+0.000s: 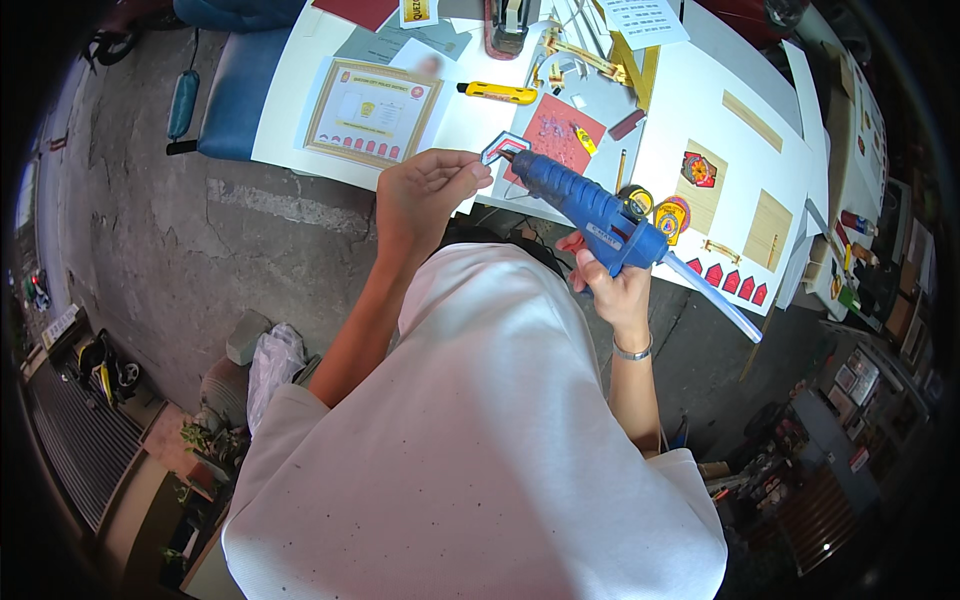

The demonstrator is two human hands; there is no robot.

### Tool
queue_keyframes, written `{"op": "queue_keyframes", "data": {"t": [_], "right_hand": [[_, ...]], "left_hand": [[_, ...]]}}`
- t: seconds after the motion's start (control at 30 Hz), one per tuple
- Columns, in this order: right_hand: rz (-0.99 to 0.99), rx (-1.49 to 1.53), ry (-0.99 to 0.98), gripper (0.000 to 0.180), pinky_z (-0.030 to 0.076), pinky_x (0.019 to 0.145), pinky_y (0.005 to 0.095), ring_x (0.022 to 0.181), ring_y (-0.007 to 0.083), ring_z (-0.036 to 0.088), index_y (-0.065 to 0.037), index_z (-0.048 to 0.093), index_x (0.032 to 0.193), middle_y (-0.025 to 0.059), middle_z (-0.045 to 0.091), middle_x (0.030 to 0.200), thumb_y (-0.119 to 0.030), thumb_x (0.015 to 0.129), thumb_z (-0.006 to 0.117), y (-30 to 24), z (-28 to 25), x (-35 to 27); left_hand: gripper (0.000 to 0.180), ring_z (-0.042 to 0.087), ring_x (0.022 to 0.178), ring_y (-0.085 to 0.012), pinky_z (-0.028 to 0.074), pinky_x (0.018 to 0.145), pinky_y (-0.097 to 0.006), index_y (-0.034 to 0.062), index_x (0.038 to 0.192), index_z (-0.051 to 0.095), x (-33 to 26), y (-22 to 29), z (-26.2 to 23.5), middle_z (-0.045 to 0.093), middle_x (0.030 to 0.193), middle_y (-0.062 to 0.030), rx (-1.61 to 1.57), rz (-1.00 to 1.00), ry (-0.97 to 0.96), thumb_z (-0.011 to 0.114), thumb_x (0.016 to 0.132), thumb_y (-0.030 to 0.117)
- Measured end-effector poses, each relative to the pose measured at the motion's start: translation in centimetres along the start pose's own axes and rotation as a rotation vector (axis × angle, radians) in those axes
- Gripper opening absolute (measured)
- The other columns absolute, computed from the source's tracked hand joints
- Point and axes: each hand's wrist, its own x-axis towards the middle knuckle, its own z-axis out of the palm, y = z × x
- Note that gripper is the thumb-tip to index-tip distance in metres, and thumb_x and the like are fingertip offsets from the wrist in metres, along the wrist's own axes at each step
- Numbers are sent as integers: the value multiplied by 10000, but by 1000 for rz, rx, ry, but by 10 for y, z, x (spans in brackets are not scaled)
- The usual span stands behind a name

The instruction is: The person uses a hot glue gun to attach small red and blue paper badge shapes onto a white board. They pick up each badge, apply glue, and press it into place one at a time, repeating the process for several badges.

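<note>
Between the thumb and fingers of my left hand is a small chevron-shaped cutout with red, white and blue edges. My right hand is wrapped round the handle of a blue glue gun. A pale glue stick sticks out of its rear end. The gun's dark nozzle meets the cutout in this view; whether they touch I cannot tell. Just beyond them lies a red sheet covered with scraps and a small yellow piece.
A yellow cutter knife and a framed certificate lie on the white table. To the right are wood-toned strips, round badges and several red house-shaped tags. A dark tape dispenser stands at the back.
</note>
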Motion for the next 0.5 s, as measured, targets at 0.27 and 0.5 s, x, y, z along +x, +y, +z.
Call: {"op": "queue_keyframes", "data": {"t": [0.27,0.5], "right_hand": [[-5,12,23,231,508,543,253,594,80,591,46,664,1073,118,726,930,-71,875,632,-2,0,-1],[-45,-12,21,268,542,544,264,597,104,614,63,643,1124,170,726,973,-53,887,595,0,-3,4]], "left_hand": [[186,752,915,-185,590,817,-260,-113,1071,705,-2,1,1,763,946,-160,-7,-18,-2,714,945,24],[190,754,917,-193,597,821,-263,-121,1081,698,-2,4,2,760,950,-171,-9,-14,-1,707,949,15]]}}
